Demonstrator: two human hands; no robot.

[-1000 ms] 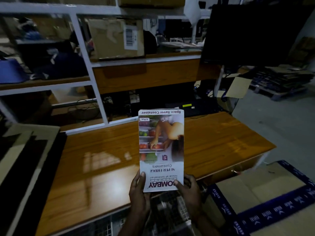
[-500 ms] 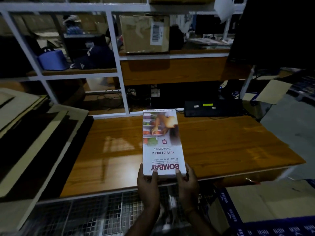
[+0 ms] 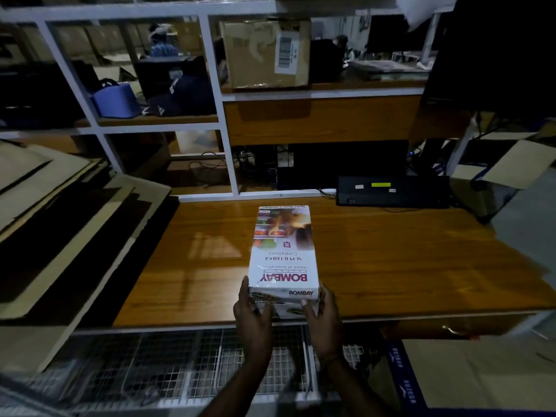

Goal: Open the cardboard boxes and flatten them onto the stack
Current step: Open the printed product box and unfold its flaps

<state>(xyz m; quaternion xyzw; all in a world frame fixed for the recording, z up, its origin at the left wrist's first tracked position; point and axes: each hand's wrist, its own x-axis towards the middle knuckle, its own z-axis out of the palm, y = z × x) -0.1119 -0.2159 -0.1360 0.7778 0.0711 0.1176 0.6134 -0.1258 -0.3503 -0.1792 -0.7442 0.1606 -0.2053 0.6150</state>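
A white printed "BOMBAY" container box (image 3: 284, 251) lies flat and lengthwise on the wooden table (image 3: 406, 266), its near end at the table's front edge. My left hand (image 3: 251, 311) grips the box's near left corner, and my right hand (image 3: 323, 314) grips its near right corner. Both thumbs rest on the end flap with the small "BOMBAY" label. The box looks closed. A stack of flattened cardboard sheets (image 3: 54, 230) slopes along the left side of the table.
A black device (image 3: 391, 191) sits at the table's back right. White shelving (image 3: 216, 85) behind holds a taped brown carton (image 3: 264, 52) and a blue bag (image 3: 115, 99). A wire-mesh basket (image 3: 180, 365) lies below the table front. Blue-edged cardboard (image 3: 451, 377) covers the floor at right.
The box was held upright above the table a second ago; it has tipped away and come down flat on the tabletop. Both hands stayed on its near end.
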